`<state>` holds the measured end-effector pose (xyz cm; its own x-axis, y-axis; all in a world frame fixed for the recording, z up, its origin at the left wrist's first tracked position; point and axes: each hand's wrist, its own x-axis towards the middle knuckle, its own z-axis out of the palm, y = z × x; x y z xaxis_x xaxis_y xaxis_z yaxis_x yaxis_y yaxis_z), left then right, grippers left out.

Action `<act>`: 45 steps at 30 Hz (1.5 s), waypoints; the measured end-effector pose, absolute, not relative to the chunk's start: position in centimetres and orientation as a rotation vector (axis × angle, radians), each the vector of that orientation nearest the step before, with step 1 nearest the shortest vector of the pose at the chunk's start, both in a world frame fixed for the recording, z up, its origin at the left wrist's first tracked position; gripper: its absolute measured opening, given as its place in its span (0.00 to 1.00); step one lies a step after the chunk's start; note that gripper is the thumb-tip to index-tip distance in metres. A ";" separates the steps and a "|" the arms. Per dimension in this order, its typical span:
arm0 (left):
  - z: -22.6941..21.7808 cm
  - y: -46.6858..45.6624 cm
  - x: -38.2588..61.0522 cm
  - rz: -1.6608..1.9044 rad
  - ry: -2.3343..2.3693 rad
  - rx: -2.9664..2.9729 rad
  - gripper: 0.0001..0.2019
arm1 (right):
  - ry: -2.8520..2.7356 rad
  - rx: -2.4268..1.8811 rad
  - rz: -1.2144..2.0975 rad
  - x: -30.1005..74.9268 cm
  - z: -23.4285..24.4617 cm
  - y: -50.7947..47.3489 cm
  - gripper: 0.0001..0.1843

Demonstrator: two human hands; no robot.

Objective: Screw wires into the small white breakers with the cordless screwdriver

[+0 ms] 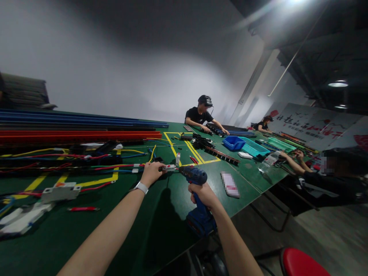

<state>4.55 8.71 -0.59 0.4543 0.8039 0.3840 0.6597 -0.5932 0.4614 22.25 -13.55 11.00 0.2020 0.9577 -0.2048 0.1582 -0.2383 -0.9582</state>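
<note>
My right hand [204, 194] is wrapped round the grip of a blue cordless drill [196, 199], whose bit points left at a small white circuit breaker [169, 167] on the green table [161, 222]. My left hand [151, 173], with a white wristband, is closed on that breaker and holds it against the table. Red and blue wires [115, 167] run left from the breaker.
Long red and blue rails [77, 128] lie along the table's far left. More white breakers [59, 191] and wires sit near left. A blurred flat object [229, 184] lies right of the drill. Blue and teal bins [233, 142] stand farther back. Other people work at the far end and right side. A red stool [301, 262] is below right.
</note>
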 end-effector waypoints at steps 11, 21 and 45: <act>-0.7 8.8 4.6 0.864 1.264 2.464 0.15 | -1.077 -1.581 1.133 22.1 11.0 -13.6 0.05; -0.6 8.7 4.5 0.871 1.251 2.467 0.14 | -1.073 -1.573 1.152 22.2 11.1 -13.6 0.05; -1.0 9.1 4.5 0.856 1.279 2.466 0.15 | -1.062 -1.555 1.138 22.1 11.0 -13.6 0.05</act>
<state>4.55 9.11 -0.99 0.4472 0.8047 0.3904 0.6675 -0.5908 0.4532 22.07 -13.63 11.01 0.2046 0.9601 -0.1907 0.1243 -0.2187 -0.9678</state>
